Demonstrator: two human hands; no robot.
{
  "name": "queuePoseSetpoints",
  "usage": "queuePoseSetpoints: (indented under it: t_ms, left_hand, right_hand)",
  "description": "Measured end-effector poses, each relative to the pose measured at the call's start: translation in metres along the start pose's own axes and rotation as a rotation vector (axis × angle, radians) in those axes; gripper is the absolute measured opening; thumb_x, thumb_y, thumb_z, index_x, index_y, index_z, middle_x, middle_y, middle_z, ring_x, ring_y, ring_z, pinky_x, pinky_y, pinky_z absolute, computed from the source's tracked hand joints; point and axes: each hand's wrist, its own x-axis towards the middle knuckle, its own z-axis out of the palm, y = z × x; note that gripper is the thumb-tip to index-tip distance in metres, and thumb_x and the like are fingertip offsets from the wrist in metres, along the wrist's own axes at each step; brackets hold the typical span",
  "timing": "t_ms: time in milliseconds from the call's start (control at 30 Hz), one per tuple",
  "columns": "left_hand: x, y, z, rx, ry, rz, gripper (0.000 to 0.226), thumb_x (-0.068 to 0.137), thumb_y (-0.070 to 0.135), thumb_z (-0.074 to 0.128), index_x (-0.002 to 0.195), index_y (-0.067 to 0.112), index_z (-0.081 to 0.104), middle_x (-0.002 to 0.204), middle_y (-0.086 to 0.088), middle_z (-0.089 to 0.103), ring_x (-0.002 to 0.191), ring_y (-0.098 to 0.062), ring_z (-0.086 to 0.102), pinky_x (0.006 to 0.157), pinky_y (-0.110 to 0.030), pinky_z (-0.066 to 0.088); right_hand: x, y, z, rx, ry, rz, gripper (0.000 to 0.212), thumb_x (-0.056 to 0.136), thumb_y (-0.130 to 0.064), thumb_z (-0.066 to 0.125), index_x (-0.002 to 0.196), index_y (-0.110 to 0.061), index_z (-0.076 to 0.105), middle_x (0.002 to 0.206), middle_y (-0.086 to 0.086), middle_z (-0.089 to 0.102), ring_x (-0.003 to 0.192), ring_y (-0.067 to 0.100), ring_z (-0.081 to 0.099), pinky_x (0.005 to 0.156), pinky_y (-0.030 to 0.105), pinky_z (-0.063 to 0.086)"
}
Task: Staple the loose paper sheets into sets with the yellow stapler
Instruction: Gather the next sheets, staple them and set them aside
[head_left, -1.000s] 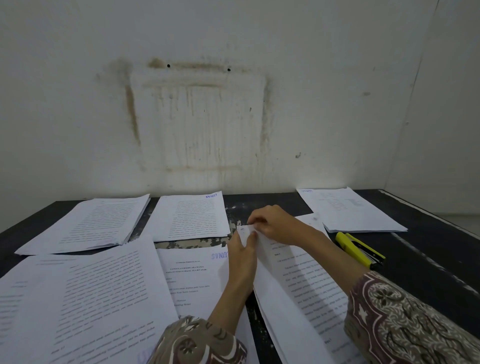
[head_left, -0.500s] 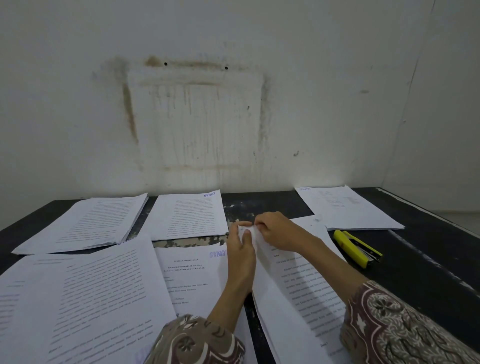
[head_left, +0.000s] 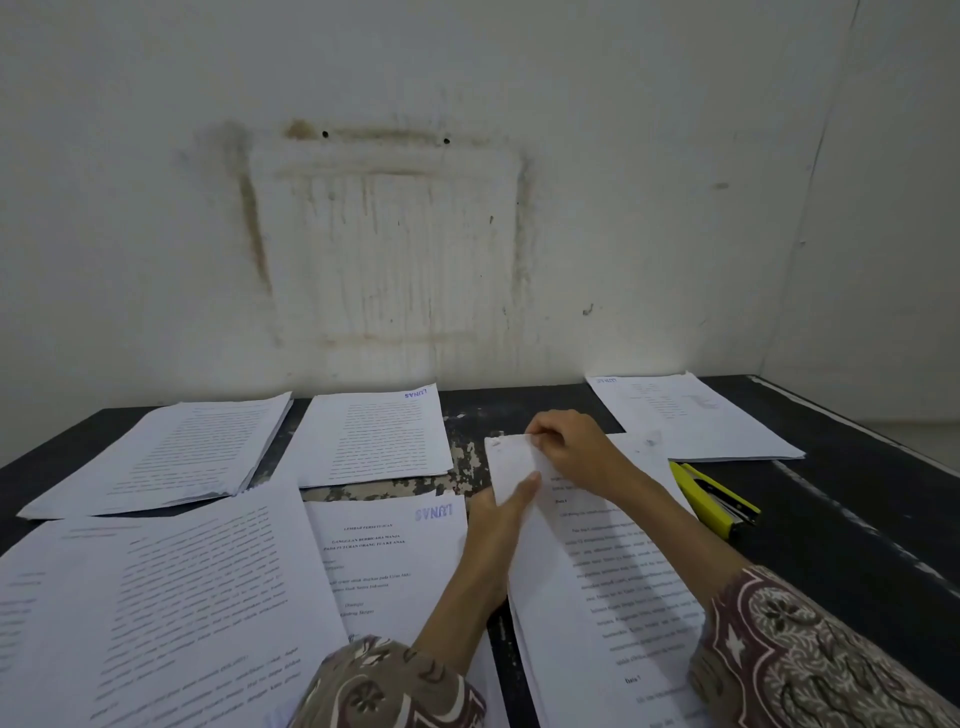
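The right hand is seen at the far end of the set that lies in front of the person on the dark surface; its fingers are curled and the far edge of a folded-back top corner is pinched between thumb and fingertips. The left hand is laid against the left edge of the same set; its thumb is pressed on the turned corner from the near side, while its other fingers are hidden by the sheets, so how far they are curled cannot be told. The corner is thus held by both hands and shows its blank back.

The stapler is left lying on the surface just to the right of the set, beside the right forearm and apart from both hands; its yellow body is angled away toward the far left.

Other sheets are spread over the surface: a far-left pile; a stamped pile next to it; a far-right pile beyond the stapler; a near-left pile that overlaps a title page, which is stamped in blue and partly covered by the left forearm. Patterned sleeves are seen on both arms; a stained white wall is seen behind the surface.
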Motion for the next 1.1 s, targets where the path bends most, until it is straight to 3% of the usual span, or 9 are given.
queuePoseSetpoints:
  t_ms: [133,267,367,500,567,700,833,967,1100]
  left_hand:
    - [0.002,-0.007,0.001,0.112,0.024,0.037,0.034,0.092,0.033,0.051,0.121,0.016,0.045,0.110,-0.008,0.059,0.081,-0.015,0.061,0.058,-0.019,0.047]
    - [0.003,-0.009,0.001,0.128,0.024,0.023,0.032,0.093,0.033,0.049,0.120,0.015,0.048,0.109,-0.009,0.061,0.083,-0.019,0.062,0.064,-0.023,0.051]
    - [0.005,-0.010,-0.002,0.133,0.049,0.002,0.029,0.094,0.029,0.048,0.117,0.012,0.051,0.104,-0.006,0.061,0.083,-0.018,0.061,0.064,-0.024,0.049]
    - [0.007,-0.011,-0.002,0.137,0.064,-0.023,0.027,0.095,0.027,0.046,0.116,0.010,0.052,0.108,-0.009,0.062,0.086,-0.021,0.061,0.066,-0.027,0.050]
    - [0.010,-0.012,-0.001,0.157,0.067,-0.038,0.031,0.095,0.026,0.046,0.120,0.009,0.052,0.113,-0.011,0.062,0.094,-0.026,0.061,0.074,-0.033,0.052]
    - [0.010,-0.013,-0.001,0.175,0.077,-0.038,0.028,0.096,0.027,0.045,0.117,0.010,0.051,0.108,-0.009,0.061,0.084,-0.021,0.060,0.061,-0.025,0.048]
    - [0.009,-0.012,0.000,0.185,0.086,-0.033,0.023,0.095,0.027,0.046,0.113,0.013,0.051,0.106,-0.009,0.061,0.082,-0.020,0.059,0.063,-0.027,0.048]
    - [0.006,-0.009,0.001,0.165,0.082,-0.031,0.015,0.095,0.025,0.046,0.106,0.016,0.050,0.099,-0.004,0.059,0.078,-0.017,0.058,0.075,-0.034,0.047]
    - [0.007,-0.009,0.001,0.162,0.078,-0.024,0.015,0.095,0.027,0.047,0.105,0.017,0.050,0.097,-0.002,0.059,0.078,-0.016,0.058,0.070,-0.031,0.049]
  right_hand:
    - [-0.004,0.003,0.007,0.045,0.025,-0.026,0.021,0.096,-0.012,0.043,0.101,-0.004,0.062,0.104,0.011,0.063,0.088,0.014,0.053,0.070,0.009,0.037]
    - [-0.012,0.011,0.010,0.028,0.058,-0.001,0.027,0.097,-0.020,0.043,0.117,-0.010,0.057,0.121,0.005,0.057,0.105,0.016,0.053,0.088,0.017,0.034]
    - [-0.020,0.027,-0.004,0.009,0.214,0.046,0.026,0.095,-0.018,0.047,0.117,-0.009,0.057,0.124,0.005,0.055,0.116,0.019,0.048,0.096,0.022,0.033]
    - [-0.036,0.067,-0.030,-0.116,0.304,0.300,0.028,0.092,-0.019,0.052,0.119,-0.010,0.055,0.128,0.007,0.052,0.120,0.021,0.044,0.100,0.035,0.036]
    - [-0.046,0.084,-0.037,-0.181,0.285,0.454,0.034,0.092,-0.023,0.053,0.122,-0.010,0.052,0.133,0.009,0.048,0.123,0.024,0.040,0.101,0.039,0.035]
    - [-0.060,0.099,-0.044,-0.273,0.114,0.681,0.048,0.090,-0.039,0.052,0.122,-0.005,0.045,0.134,0.017,0.040,0.125,0.032,0.034,0.101,0.041,0.032]
    - [-0.064,0.103,-0.044,-0.317,0.024,0.756,0.056,0.086,-0.046,0.054,0.122,-0.004,0.045,0.137,0.020,0.038,0.126,0.034,0.034,0.101,0.041,0.032]
    - [-0.065,0.105,-0.044,-0.254,0.097,0.725,0.043,0.085,-0.040,0.058,0.109,-0.005,0.052,0.125,0.018,0.048,0.118,0.034,0.040,0.093,0.040,0.037]
    - [-0.063,0.098,-0.051,0.175,0.345,0.670,0.033,0.085,-0.032,0.062,0.071,-0.007,0.046,0.079,0.013,0.049,0.081,0.029,0.048,0.063,0.035,0.036]
